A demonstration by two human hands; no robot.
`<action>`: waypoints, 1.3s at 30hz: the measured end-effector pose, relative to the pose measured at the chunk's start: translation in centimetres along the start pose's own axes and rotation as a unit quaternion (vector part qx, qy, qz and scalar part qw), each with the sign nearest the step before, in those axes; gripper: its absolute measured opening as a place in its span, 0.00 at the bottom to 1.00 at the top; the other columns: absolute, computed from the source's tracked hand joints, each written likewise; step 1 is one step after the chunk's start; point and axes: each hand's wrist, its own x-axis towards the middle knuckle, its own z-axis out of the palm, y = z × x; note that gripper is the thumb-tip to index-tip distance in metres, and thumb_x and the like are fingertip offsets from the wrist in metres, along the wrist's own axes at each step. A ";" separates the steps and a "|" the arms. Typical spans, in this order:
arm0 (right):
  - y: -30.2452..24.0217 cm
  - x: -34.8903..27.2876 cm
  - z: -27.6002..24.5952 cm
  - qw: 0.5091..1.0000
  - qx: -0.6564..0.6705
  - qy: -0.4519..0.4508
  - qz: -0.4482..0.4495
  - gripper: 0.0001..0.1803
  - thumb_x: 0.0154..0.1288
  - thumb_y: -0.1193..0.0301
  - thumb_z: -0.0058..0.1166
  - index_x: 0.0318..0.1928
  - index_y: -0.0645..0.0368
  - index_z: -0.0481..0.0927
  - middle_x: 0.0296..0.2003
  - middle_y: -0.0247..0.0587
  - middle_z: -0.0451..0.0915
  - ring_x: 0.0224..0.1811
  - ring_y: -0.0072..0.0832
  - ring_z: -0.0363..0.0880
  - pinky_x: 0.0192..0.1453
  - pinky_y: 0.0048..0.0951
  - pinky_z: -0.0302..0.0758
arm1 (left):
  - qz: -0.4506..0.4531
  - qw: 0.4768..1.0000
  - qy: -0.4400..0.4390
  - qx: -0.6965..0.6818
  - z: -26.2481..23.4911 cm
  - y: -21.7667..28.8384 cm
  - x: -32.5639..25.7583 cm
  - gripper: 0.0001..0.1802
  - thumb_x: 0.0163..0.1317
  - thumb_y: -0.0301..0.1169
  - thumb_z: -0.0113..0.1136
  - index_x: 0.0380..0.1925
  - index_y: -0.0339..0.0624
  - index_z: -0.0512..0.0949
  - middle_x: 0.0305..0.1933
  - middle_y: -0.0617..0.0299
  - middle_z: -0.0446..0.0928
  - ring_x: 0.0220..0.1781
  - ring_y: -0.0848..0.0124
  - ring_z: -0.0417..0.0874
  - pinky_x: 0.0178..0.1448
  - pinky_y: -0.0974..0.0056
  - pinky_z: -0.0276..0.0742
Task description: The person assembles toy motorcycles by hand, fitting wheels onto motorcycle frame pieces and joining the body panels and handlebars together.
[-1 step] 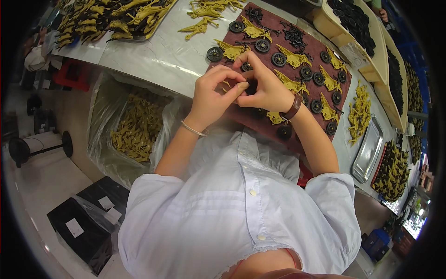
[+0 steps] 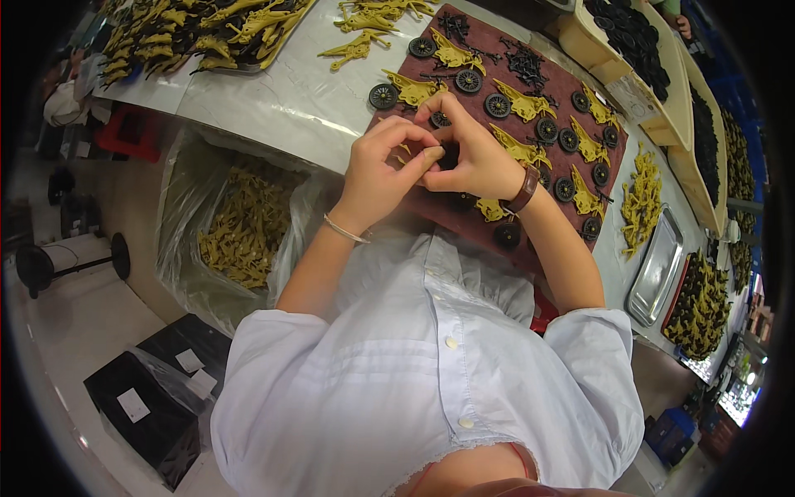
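Note:
My left hand (image 2: 387, 166) and my right hand (image 2: 480, 157) meet above the near left edge of a dark red mat (image 2: 464, 29). The fingertips of both are closed in a pinch and touch. A bit of a yellow plastic toy motorcycle part (image 2: 403, 152) shows inside the left fingers. A small black plastic part (image 2: 449, 155) shows by the right thumb and fingers; its shape is mostly hidden. Around them on the mat lie yellow toy motorcycle bodies (image 2: 523, 103) with black spoked wheels (image 2: 497, 105) beside them. Some of these are covered by my hands.
Small black parts (image 2: 523, 65) are heaped on the mat. Yellow parts (image 2: 641, 199) and a metal tray (image 2: 656, 269) lie at right; cream bins (image 2: 675, 95) stand behind. A loaded tray (image 2: 248, 37) sits far left. Below the table edge is a plastic-lined container (image 2: 178, 240) of yellow parts.

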 end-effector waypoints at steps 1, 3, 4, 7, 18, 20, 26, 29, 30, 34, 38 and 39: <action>0.1 -0.1 0.0 0.999 0.041 -0.015 0.014 0.30 0.45 0.79 0.62 0.49 0.59 0.62 0.39 0.31 0.71 0.41 0.16 0.75 0.45 0.21 0.70 | 0.003 1.000 0.000 0.030 0.0 0.1 0.0 0.05 0.53 0.21 0.63 0.31 0.35 0.78 0.34 0.62 0.75 0.34 0.77 0.78 0.36 0.73 0.75; -0.3 -0.2 -0.2 0.995 0.094 -0.028 0.028 0.29 0.46 0.78 0.63 0.49 0.58 0.63 0.38 0.31 0.72 0.41 0.16 0.75 0.45 0.21 0.70 | 0.006 0.998 0.000 0.058 0.2 -0.1 -0.1 0.05 0.52 0.23 0.64 0.29 0.37 0.78 0.32 0.62 0.76 0.33 0.76 0.78 0.34 0.72 0.76; -0.5 -0.2 -0.3 0.988 0.146 -0.041 0.041 0.28 0.47 0.78 0.63 0.49 0.58 0.64 0.38 0.32 0.74 0.41 0.17 0.75 0.46 0.21 0.69 | -0.007 1.000 0.002 0.017 0.3 -0.4 -0.2 0.05 0.54 0.24 0.63 0.31 0.37 0.77 0.32 0.63 0.75 0.34 0.76 0.78 0.34 0.72 0.75; -0.3 -0.4 -0.7 0.969 0.234 -0.058 0.057 0.24 0.53 0.77 0.61 0.49 0.58 0.65 0.33 0.33 0.77 0.32 0.14 0.73 0.36 0.17 0.68 | -0.034 0.995 0.007 -0.093 0.5 -0.6 -0.6 0.07 0.59 0.27 0.61 0.34 0.36 0.75 0.32 0.64 0.75 0.34 0.77 0.77 0.36 0.72 0.73; 0.4 0.0 -0.7 0.976 0.212 0.007 0.053 0.10 0.59 0.71 0.59 0.40 0.61 0.77 0.26 0.28 0.76 0.24 0.10 0.70 0.24 0.14 0.63 | -0.157 0.930 0.040 -0.331 -0.7 -0.9 -1.3 0.08 0.64 0.30 0.57 0.38 0.36 0.73 0.36 0.62 0.78 0.38 0.75 0.78 0.44 0.72 0.73; 0.0 0.1 -0.2 0.990 0.133 0.043 -0.015 0.08 0.60 0.73 0.59 0.38 0.61 0.78 0.22 0.23 0.72 0.20 0.08 0.65 0.21 0.13 0.60 | -0.156 0.935 0.069 -0.311 -0.6 -0.6 -1.6 0.09 0.64 0.29 0.57 0.38 0.35 0.72 0.37 0.60 0.78 0.39 0.74 0.79 0.45 0.72 0.74; -0.2 0.3 0.6 0.973 -0.156 0.049 -0.162 0.09 0.54 0.77 0.58 0.38 0.60 0.80 0.26 0.42 0.79 0.24 0.34 0.78 0.30 0.30 0.75 | -0.058 0.992 0.046 0.099 -1.8 0.0 -2.6 0.06 0.61 0.26 0.59 0.34 0.34 0.75 0.37 0.61 0.79 0.37 0.77 0.79 0.43 0.72 0.73; -0.1 0.3 1.2 0.961 -0.238 -0.016 -0.140 0.08 0.53 0.77 0.58 0.36 0.60 0.79 0.28 0.42 0.79 0.28 0.39 0.79 0.34 0.35 0.76 | -0.040 0.982 0.020 0.181 -2.6 -0.5 -3.1 0.05 0.57 0.24 0.61 0.32 0.37 0.76 0.36 0.63 0.79 0.39 0.75 0.79 0.46 0.69 0.72; -0.4 0.2 1.5 0.957 -0.268 -0.043 -0.100 0.07 0.53 0.75 0.56 0.34 0.60 0.78 0.30 0.43 0.79 0.31 0.41 0.79 0.36 0.36 0.76 | -0.040 0.982 0.022 0.181 -3.0 -0.7 -3.2 0.05 0.57 0.24 0.61 0.32 0.37 0.76 0.36 0.63 0.79 0.39 0.75 0.79 0.46 0.69 0.72; 1.0 0.2 2.3 0.948 -0.301 -0.046 -0.090 0.06 0.54 0.74 0.54 0.34 0.59 0.78 0.30 0.43 0.79 0.31 0.40 0.79 0.35 0.37 0.76 | 0.079 0.940 -0.028 0.330 -3.5 -1.6 -2.9 0.10 0.59 0.29 0.56 0.40 0.40 0.77 0.47 0.60 0.78 0.54 0.64 0.75 0.59 0.60 0.62; 1.1 0.2 2.7 0.934 -0.350 -0.034 -0.070 0.05 0.55 0.73 0.53 0.33 0.58 0.77 0.28 0.42 0.78 0.30 0.40 0.79 0.33 0.38 0.75 | 0.140 0.890 -0.088 0.425 -3.9 -2.5 -2.6 0.17 0.62 0.35 0.50 0.49 0.43 0.77 0.58 0.58 0.72 0.64 0.65 0.68 0.66 0.53 0.52; 1.0 0.1 2.9 0.931 -0.354 -0.016 -0.084 0.05 0.55 0.73 0.53 0.33 0.58 0.77 0.27 0.41 0.78 0.29 0.40 0.78 0.32 0.38 0.75 | 0.139 0.890 -0.088 0.425 -4.0 -2.5 -2.6 0.17 0.62 0.35 0.50 0.49 0.43 0.77 0.58 0.58 0.72 0.64 0.65 0.68 0.66 0.53 0.52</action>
